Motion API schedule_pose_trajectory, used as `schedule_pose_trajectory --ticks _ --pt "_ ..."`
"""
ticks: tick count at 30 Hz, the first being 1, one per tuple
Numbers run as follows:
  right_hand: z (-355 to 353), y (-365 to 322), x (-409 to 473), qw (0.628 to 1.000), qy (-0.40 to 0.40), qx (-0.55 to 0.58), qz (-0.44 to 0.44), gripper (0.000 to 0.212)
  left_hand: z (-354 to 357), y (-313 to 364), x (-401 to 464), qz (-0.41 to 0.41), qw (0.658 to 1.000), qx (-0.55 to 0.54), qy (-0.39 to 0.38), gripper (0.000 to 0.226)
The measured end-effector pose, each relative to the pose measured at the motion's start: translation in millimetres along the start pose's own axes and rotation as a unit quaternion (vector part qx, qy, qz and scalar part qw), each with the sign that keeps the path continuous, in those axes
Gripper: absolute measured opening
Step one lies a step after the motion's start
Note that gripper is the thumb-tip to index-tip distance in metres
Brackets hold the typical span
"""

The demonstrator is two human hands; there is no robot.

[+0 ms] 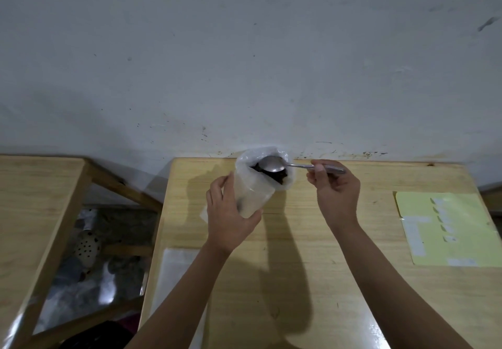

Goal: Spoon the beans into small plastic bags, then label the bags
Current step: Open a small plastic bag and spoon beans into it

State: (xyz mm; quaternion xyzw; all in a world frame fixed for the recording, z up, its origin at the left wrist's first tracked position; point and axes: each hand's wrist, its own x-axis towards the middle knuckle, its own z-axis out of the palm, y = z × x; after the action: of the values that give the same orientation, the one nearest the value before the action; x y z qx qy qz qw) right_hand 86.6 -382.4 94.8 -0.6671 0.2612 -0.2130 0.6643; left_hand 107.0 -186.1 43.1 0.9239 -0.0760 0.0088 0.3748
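Note:
My left hand (231, 213) grips a clear plastic container (254, 196) lined with a thin plastic bag, tilted toward the wall above the wooden table (312, 240). Dark beans (279, 179) show in its open mouth. My right hand (336, 191) holds a metal spoon (273, 164) by the handle. The spoon's bowl sits inside the container's mouth, over the beans, and looks empty. A yellow label sheet (448, 229) with white stickers lies at the table's right edge. Clear small plastic bags (179, 280) lie flat at the table's left front.
A white wall rises directly behind the table. A second wooden table (35, 199) stands to the left. Through the gap between the tables I see cluttered items (89, 261) on the floor, among them a spotted white object.

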Motion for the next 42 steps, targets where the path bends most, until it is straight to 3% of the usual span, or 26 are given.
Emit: schedule_pose_trajectory --ticks 4,13,18,23,31,42 --pt "3.7 14.9 5.4 0.998 0.045 -0.048 -0.014 0.009 -2.8 -2.9 0.5 -0.016 1.0 -0.001 0.001 0.101" --pt "25.2 45.1 1.3 0.993 0.058 -0.103 0.008 0.008 -2.4 -8.8 1.4 -0.032 0.999 0.016 -0.014 0.102" --pt "34.4 56.9 4.3 0.984 0.104 -0.045 0.14 0.019 -2.3 -10.9 2.0 -0.028 0.999 0.014 -0.015 0.102" --pt "33.4 51.3 7.3 0.956 0.159 0.038 0.241 0.011 -2.6 -10.2 0.4 -0.026 0.999 0.018 -0.017 0.101" --pt "18.3 40.4 6.7 0.95 0.175 0.068 0.25 0.012 -2.2 -9.1 -3.0 -0.02 0.999 0.035 -0.027 0.102" --pt "-3.6 16.6 1.9 0.96 0.125 0.108 0.228 0.012 5.0 -3.9 1.3 0.01 0.997 0.062 -0.036 0.102"
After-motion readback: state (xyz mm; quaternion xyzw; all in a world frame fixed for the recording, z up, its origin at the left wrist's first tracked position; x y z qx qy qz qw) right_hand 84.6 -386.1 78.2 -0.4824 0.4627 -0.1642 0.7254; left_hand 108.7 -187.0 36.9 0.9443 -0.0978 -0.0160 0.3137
